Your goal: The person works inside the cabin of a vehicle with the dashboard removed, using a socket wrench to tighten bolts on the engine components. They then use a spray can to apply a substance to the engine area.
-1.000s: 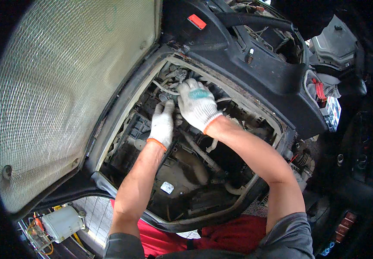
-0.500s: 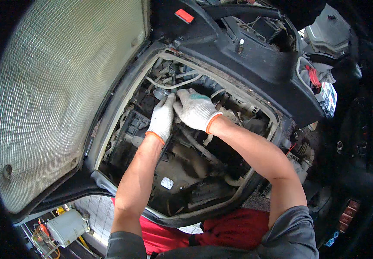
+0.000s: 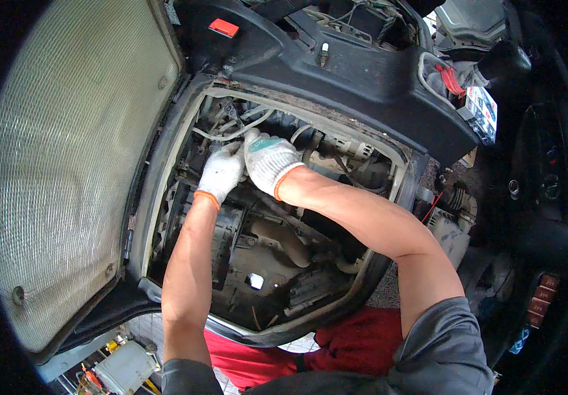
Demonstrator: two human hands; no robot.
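Observation:
Both my hands wear white knitted gloves with orange cuffs and meet inside an open engine compartment (image 3: 389, 220). My left hand (image 3: 222, 172) is closed, its fingertips against the right hand. My right hand (image 3: 271, 158), with a green patch on the back of its glove, is also closed, thumb side up. Whatever they hold between them is hidden by the gloves. Just beyond the fingertips runs a pale grey hose (image 3: 234, 135) among engine parts. A dark bar-like pipe (image 3: 277, 210) slants away below the right wrist.
A raised cover with silvery mesh lining (image 3: 80, 171) stands at left. On the black plastic trim (image 3: 363, 79) beyond lie a spark plug (image 3: 324, 55) and a red rectangular piece (image 3: 223, 27). A printed box (image 3: 480, 113) and red-and-grey gloves (image 3: 450, 80) sit at right.
The view has shifted, so the compartment and trim sit further left and higher. My hands stay together at the same hose area, the right hand turned slightly more upright.

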